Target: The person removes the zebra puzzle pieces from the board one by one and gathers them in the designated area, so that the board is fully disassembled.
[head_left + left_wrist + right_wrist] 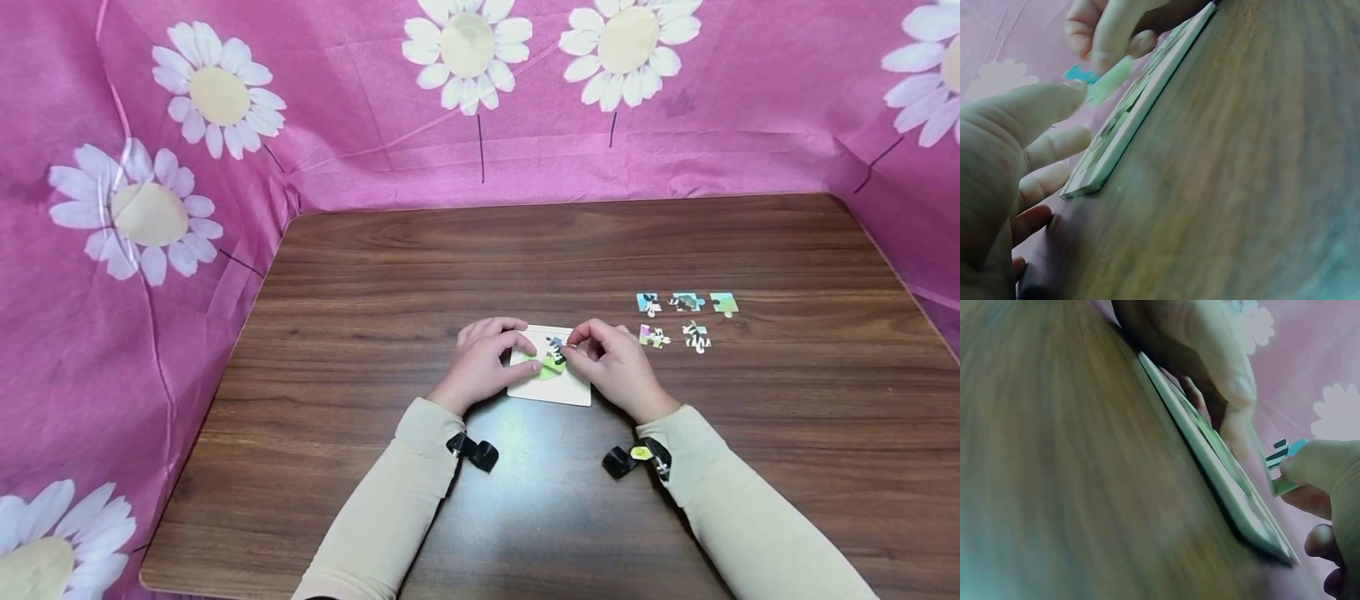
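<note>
My right hand (618, 371) pinches a jigsaw puzzle piece (1277, 453) with black-and-white stripes, blue and green, tilted above a pale puzzle board (570, 395). My left hand (486, 363) is at the board's left side, fingers spread along its edge. Its thumb (1063, 99) is at the edge of the held piece; whether it touches cannot be told. Green puzzle pieces lie inside the board's frame, partly covered by the hands. In both wrist views the board shows edge-on, flat on the table.
To the right, loose puzzle pieces lie in two rows, among them a green-blue piece (723, 303) and a striped piece (697, 337). The brown wooden table (337, 333) meets a pink flowered cloth (337, 108) at its back and sides.
</note>
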The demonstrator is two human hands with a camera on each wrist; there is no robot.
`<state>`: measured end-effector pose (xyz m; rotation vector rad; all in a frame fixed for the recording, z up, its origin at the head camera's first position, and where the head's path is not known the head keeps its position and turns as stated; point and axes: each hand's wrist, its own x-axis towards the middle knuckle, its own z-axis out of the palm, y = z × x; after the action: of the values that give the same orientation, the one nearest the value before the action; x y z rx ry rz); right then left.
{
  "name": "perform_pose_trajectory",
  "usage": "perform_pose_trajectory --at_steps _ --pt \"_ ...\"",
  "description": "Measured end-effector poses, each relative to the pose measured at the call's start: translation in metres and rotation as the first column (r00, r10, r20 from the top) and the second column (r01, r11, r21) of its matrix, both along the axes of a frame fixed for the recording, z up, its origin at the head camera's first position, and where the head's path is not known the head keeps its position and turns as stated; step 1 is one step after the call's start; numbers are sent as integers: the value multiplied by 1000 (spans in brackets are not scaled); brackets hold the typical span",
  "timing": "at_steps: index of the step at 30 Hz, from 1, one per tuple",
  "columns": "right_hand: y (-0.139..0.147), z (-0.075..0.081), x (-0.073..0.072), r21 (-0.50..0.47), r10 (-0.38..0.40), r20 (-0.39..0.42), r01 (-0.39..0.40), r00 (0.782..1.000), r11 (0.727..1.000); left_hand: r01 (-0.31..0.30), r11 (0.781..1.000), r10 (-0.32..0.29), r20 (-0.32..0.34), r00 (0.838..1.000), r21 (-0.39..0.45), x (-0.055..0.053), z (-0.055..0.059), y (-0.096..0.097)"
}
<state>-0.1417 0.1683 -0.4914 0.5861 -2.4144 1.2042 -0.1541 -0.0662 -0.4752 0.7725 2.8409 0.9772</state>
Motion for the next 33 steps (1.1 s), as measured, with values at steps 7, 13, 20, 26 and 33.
perform_pose_trajectory --at_steps 7,13,20,26,33 --pt "-17 2 2 -73 51 34 -48 998 996 11 1000 -11 0 1000 17 1 1 -1" --pt "-17 2 4 -224 87 183 -45 979 974 21 1000 -22 20 1000 11 1 2 -2" --pt "-18 4 3 -355 145 256 -46 956 934 20 1000 -21 21 1000 11 0 1 -4" --pt "-16 7 4 -279 85 271 -6 959 960 40 999 -40 30 999 23 -1 2 -5" --pt "8 9 -8 -436 -42 357 206 933 876 71 997 -72 32 997 9 -1 3 -9"
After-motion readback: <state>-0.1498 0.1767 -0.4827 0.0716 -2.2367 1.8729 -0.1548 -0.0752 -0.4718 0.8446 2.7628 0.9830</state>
